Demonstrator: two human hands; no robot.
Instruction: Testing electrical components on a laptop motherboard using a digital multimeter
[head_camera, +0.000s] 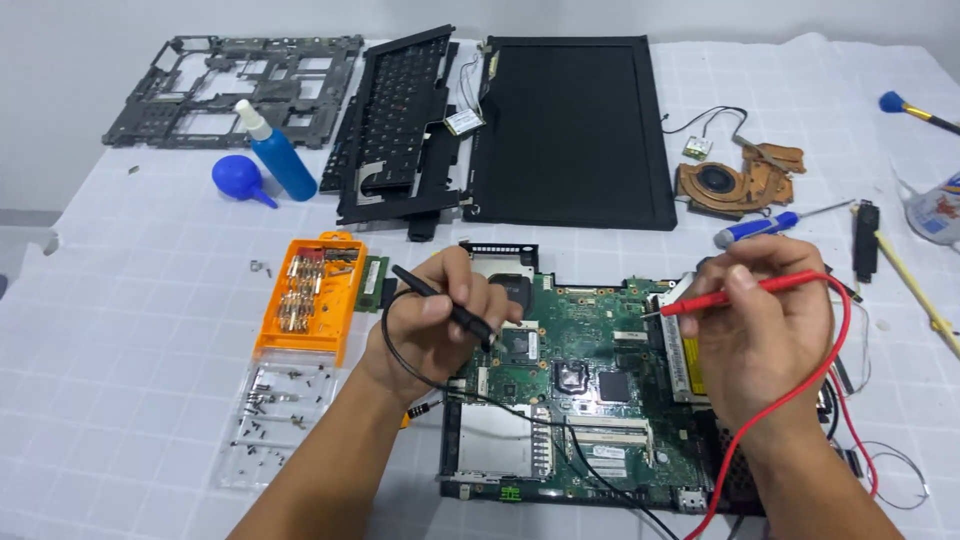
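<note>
The green laptop motherboard lies bare beneath both hands, studded with dark chips and silver slots. The left hand pinches one black probe, its tip down on the board just beside its fingers. The right hand is closed on one red probe, tip pointing inward at the board's edge.

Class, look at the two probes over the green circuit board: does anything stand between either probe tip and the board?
Nothing visible does. The black probe and red probe tips sit directly at the bare circuit board.
</note>
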